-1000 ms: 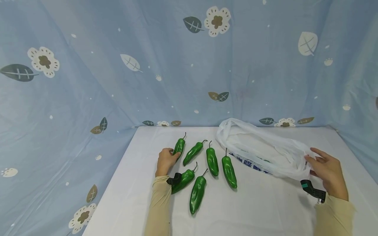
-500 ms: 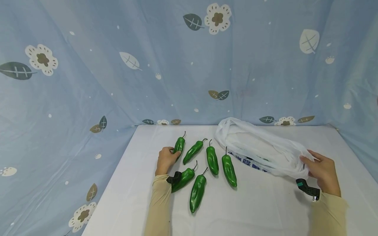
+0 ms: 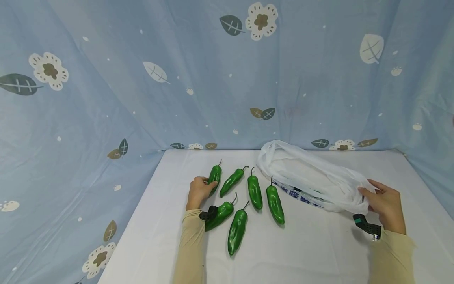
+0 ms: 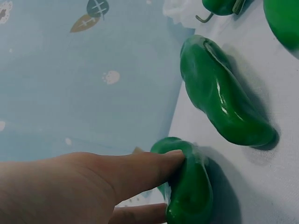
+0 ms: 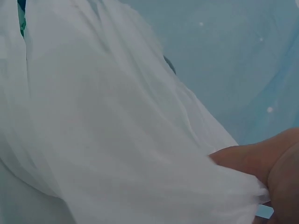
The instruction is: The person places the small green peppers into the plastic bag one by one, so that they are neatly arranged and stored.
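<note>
At the far left of the group, a green chili pepper (image 3: 214, 177) lies stem away from me. My left hand (image 3: 198, 193) pinches it, the thumb on its near side; in the left wrist view the thumb presses that same pepper (image 4: 191, 186), with a finger showing below. Across the table, my right hand (image 3: 386, 205) pinches the right end of a white plastic bag (image 3: 340, 177) with blue printing. The bag lies with its mouth spread wide. Close up in the right wrist view, the thumb is partly behind the bag's film (image 5: 140, 140).
Several more green peppers lie between the hands, including one (image 3: 232, 182) beside the held pepper and another (image 3: 237, 232) nearest me. One pepper (image 3: 221, 215) is partly behind the left wrist's camera. Blue patterned cloth (image 3: 213, 79) hangs behind the white table (image 3: 301, 252).
My right hand has moved a little left, bringing the bag's right end with it. The left hand keeps its grip, and its pepper's stem has shifted slightly left.
</note>
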Demonstrator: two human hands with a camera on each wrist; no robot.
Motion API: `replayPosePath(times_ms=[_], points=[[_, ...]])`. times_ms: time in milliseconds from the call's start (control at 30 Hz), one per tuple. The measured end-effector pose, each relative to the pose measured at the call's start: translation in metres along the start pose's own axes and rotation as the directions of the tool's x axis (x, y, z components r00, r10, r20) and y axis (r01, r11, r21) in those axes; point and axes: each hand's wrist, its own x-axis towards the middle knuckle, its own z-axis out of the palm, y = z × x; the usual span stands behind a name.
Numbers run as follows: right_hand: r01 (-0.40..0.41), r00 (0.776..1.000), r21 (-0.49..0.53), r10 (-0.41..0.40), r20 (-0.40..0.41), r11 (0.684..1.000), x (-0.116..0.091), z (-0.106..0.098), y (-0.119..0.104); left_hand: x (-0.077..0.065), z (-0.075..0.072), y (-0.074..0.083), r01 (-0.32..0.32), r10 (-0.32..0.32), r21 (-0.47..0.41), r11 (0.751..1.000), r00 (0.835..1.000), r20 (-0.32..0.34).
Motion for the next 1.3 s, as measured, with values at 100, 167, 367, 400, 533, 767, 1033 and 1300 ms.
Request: replayPosePath(times_ms=[100,167,367,400,533,767,1033,1300], points=[[0.007,1.000,-0.007,-0.007,-0.019,1.000,-0.002,0.001,-0.002,0.000,-0.001,0.000,0.003,-0.003,-0.010,1.000,1.000,0.003],[0.011,1.000,-0.011,-0.012,-0.026,1.000,-0.003,0.002,-0.002,0.000,-0.001,0.000,0.002,-0.002,-0.016,1.000,1.000,0.008],[0.031,0.998,-0.011,-0.032,-0.050,0.999,-0.004,0.003,-0.004,-0.001,-0.003,0.002,-0.029,0.029,-0.041,0.999,0.999,0.012],[0.033,0.998,-0.010,-0.034,-0.054,0.999,-0.004,0.003,-0.004,-0.002,-0.004,0.003,-0.033,0.034,-0.043,0.999,0.999,0.010],[0.033,0.997,-0.005,-0.033,-0.069,0.999,-0.005,0.004,-0.004,-0.003,-0.007,0.006,-0.043,0.044,-0.047,0.998,0.999,0.008],[0.036,0.997,0.003,-0.036,-0.075,0.999,-0.005,0.004,-0.004,-0.006,-0.011,0.011,-0.054,0.054,-0.045,0.998,0.999,0.000],[0.041,0.996,0.037,-0.038,-0.084,0.998,-0.003,0.005,-0.003,-0.011,-0.015,0.016,-0.070,0.070,-0.067,0.995,0.997,0.008],[0.062,0.993,0.044,-0.057,-0.107,0.997,-0.005,0.006,-0.007,-0.015,-0.018,0.022,-0.089,0.092,-0.081,0.993,0.996,0.023]])
